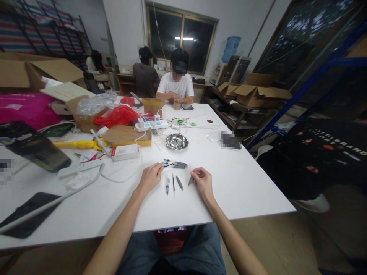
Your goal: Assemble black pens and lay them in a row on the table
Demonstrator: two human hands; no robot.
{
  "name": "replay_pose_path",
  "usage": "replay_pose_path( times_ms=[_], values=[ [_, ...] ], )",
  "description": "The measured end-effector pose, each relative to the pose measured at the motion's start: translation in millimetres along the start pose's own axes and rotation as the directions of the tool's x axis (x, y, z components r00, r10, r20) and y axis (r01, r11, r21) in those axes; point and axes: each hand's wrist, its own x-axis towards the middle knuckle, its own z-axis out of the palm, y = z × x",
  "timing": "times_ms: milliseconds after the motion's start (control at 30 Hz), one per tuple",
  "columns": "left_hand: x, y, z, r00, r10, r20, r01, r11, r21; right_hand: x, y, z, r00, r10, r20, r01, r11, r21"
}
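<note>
My left hand is closed in a pinch at the left end of a pile of pens, on what looks like a thin dark pen refill. In my right hand a dark grey pen barrel is pinched, its tip pointing down near the table. Between the hands lie a clear pen piece, a pen refill and another dark grey barrel, set apart side by side. Beyond the pile stands a round metal dish with small parts in it.
A white table carries a power strip, a cardboard tray, a red-and-white box, red bags and a dark bottle leftward. A dark blurred item lies right. Across sits a person in a white shirt.
</note>
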Motion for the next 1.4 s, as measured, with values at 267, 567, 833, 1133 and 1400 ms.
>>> replay_pose_path(
  times_ms=[267,567,833,1133,1400],
  values=[
    [1,0,1.8,1.0,0.014,0.0,-0.014,1.0,-0.003,-15,-4,-2,0.992,-0.126,0.013,0.125,0.959,-0.255],
    [1,-2,1.2,1.0,-0.006,-0.007,0.006,1.0,0.003,-24,-9,17,0.952,-0.212,0.223,0.305,0.739,-0.601],
    [1,0,-0.2,1.0,-0.018,0.002,0.018,1.0,0.013,-20,-6,24,0.946,-0.211,0.247,0.319,0.744,-0.587],
    [1,0,1.1,1.0,-0.023,0.001,0.023,1.0,-0.019,-2,-16,28,0.954,-0.106,0.28,0.21,0.904,-0.373],
    [1,3,1.8,0.998,0.057,-0.041,-0.064,0.975,-0.214,49,-28,62,0.935,-0.048,0.351,0.03,0.998,0.054]
  ],
)
